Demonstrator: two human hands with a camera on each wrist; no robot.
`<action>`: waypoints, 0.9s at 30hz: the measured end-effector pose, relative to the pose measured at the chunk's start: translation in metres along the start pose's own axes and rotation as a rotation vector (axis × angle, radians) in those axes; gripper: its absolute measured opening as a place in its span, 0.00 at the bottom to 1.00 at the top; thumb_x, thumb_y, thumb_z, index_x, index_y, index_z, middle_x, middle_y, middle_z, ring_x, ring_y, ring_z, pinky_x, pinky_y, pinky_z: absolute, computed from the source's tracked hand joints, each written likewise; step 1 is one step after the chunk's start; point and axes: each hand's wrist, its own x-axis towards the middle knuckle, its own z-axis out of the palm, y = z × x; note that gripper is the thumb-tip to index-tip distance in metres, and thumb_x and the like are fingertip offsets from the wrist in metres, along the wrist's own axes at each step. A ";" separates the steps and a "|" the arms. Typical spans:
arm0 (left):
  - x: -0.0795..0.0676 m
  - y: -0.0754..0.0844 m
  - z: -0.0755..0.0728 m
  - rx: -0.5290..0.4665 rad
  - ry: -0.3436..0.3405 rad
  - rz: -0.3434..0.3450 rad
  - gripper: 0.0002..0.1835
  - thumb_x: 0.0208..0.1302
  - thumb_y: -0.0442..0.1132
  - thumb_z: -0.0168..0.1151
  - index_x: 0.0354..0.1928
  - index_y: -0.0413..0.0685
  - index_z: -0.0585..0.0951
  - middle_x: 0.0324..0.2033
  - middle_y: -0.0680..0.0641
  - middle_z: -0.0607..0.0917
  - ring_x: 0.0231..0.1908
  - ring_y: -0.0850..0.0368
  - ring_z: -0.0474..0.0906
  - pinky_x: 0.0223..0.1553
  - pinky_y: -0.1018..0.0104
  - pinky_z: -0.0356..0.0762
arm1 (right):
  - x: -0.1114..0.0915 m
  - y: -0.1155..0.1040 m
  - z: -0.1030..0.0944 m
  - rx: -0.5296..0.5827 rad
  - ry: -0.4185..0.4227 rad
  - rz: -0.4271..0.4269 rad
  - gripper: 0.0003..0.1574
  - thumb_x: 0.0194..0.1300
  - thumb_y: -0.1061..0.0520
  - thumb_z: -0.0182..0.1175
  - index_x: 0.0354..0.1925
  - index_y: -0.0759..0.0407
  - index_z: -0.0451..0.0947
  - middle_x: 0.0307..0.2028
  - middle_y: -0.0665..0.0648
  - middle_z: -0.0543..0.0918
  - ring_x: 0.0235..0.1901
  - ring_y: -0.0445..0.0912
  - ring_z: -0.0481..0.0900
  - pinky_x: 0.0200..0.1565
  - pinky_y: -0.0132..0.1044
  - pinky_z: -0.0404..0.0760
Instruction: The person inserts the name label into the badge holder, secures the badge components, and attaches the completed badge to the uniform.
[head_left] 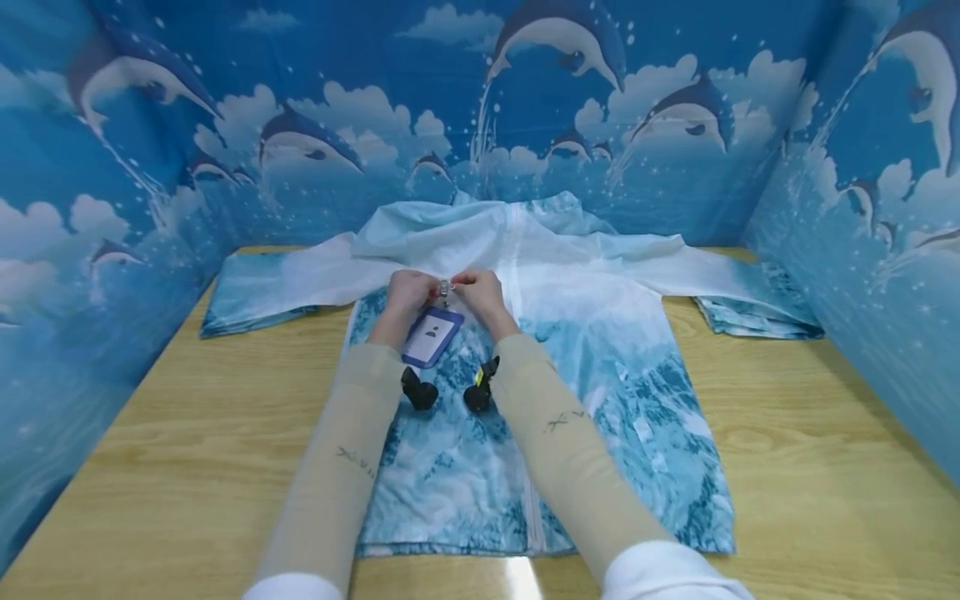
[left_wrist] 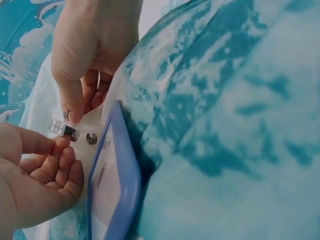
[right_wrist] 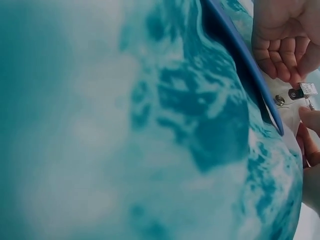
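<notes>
A blue-and-white jacket [head_left: 600, 317] lies spread on the table, sleeves out to both sides. On its chest lies a blue-framed badge holder [head_left: 432, 337] with a strap and metal snap [left_wrist: 91, 138]. My left hand [head_left: 408, 300] pinches the badge's clip [left_wrist: 59, 128] between thumb and fingers. Just right of the clip, my right hand [head_left: 482, 296] pinches the jacket's white fabric, its thumb beside the clip's metal end. Whether the clip's jaws are on the fabric I cannot tell. In the right wrist view the badge holder [right_wrist: 245, 55] shows edge-on, left of both hands.
The wood-grain table [head_left: 247, 450] extends on both sides of the jacket. Dolphin-printed cloth walls [head_left: 420, 100] enclose the back and sides. Black wrist camera mounts [head_left: 480, 387] sit at the inner side of both wrists, above the jacket.
</notes>
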 end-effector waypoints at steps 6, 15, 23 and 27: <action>-0.001 0.000 0.004 -0.012 0.019 -0.021 0.05 0.49 0.26 0.53 0.24 0.39 0.78 0.22 0.46 0.77 0.23 0.56 0.72 0.28 0.67 0.72 | -0.002 0.002 0.001 0.013 0.009 -0.006 0.11 0.67 0.59 0.54 0.42 0.60 0.82 0.40 0.57 0.82 0.42 0.49 0.77 0.44 0.40 0.75; 0.000 0.000 0.008 0.012 0.039 -0.025 0.05 0.52 0.28 0.55 0.28 0.39 0.80 0.24 0.47 0.78 0.25 0.55 0.74 0.30 0.67 0.73 | -0.002 0.002 0.002 0.010 0.004 -0.016 0.11 0.67 0.58 0.56 0.42 0.60 0.83 0.40 0.57 0.82 0.43 0.49 0.77 0.44 0.40 0.76; -0.001 0.000 0.006 0.028 -0.005 -0.009 0.10 0.59 0.30 0.53 0.39 0.35 0.82 0.29 0.44 0.80 0.28 0.55 0.75 0.27 0.69 0.72 | 0.001 0.003 0.000 0.057 -0.038 0.042 0.13 0.66 0.60 0.55 0.47 0.60 0.80 0.46 0.58 0.80 0.47 0.50 0.76 0.48 0.41 0.74; -0.001 0.000 0.004 0.016 -0.037 0.013 0.13 0.62 0.29 0.50 0.45 0.34 0.81 0.35 0.42 0.80 0.31 0.55 0.75 0.31 0.68 0.73 | 0.001 0.002 -0.002 0.044 -0.046 0.054 0.13 0.66 0.58 0.53 0.46 0.59 0.78 0.45 0.58 0.78 0.46 0.50 0.74 0.47 0.42 0.74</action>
